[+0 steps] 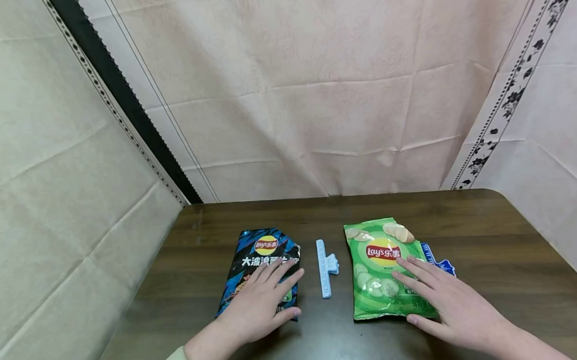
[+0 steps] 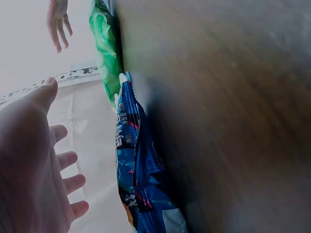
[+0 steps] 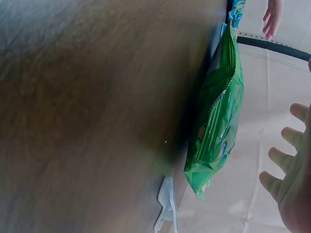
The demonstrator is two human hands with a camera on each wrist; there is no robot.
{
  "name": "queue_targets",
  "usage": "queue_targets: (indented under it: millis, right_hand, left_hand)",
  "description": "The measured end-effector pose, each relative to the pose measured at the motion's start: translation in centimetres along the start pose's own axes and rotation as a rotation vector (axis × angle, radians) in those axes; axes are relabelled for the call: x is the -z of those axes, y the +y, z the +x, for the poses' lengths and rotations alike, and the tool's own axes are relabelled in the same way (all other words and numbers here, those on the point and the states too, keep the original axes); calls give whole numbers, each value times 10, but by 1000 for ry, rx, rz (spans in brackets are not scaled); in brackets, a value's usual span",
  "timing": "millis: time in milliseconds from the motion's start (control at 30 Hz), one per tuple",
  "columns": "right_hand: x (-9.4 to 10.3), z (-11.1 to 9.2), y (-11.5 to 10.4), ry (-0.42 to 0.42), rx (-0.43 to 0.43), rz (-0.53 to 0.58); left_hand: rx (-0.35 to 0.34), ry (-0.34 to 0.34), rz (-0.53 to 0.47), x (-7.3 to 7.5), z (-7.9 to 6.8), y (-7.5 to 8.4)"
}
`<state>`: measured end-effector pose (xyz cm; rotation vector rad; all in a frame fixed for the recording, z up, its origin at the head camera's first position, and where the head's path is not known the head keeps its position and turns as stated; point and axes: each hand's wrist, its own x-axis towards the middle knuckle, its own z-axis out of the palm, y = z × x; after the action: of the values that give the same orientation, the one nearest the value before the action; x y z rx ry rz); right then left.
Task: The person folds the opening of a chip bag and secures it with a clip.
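- On the dark wood-grain table (image 1: 489, 235), two glossy crinkled chip bags lie flat, side by side.
- At about 7 o'clock of the tabletop, the left hand (image 1: 262, 304) hovers over or rests on the blue chip bag (image 1: 263, 256), fingers straight and spread, grasping nothing; the left wrist view shows the palm apart from the foil.
- At 5 o'clock, the right hand (image 1: 448, 296) is likewise flat and released over the green chip bag (image 1: 376, 251), whose top edge is serrated.
- Between the bags lies a long pale blue plastic clip (image 1: 325, 267).
- At 3 o'clock of the green bag, a darker blue clip (image 1: 437, 262) pokes out from beneath it.
- Creased fabric sheets (image 1: 313, 93) hang behind.
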<state>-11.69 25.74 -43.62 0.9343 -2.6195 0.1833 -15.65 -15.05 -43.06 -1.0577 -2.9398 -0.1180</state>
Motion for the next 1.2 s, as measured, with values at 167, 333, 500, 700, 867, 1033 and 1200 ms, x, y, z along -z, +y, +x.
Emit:
queue_targets:
  millis: [167,333,500,700,867,1033,1200]
  right_hand:
    - [3,0,-2,50,-38,9]
    - [8,0,-6,37,-180,24]
    - [12,-2,-6,3,-301,64]
    - [14,-6,-5,-34,-384,94]
    - [14,-8,-6,-86,-453,117]
    - [13,-11,-5,-80,-499,129]
    - [11,-12,-5,-97,-532,134]
  left_hand:
    - [-2,83,46,4,4,3]
    - [23,118,55,13,11,9]
    - [33,123,31,17,15,14]
    - [38,121,20,17,22,17]
    - [63,109,6,17,28,20]
    - [82,88,-19,19,35,26]
    - [81,76,-39,25,45,33]
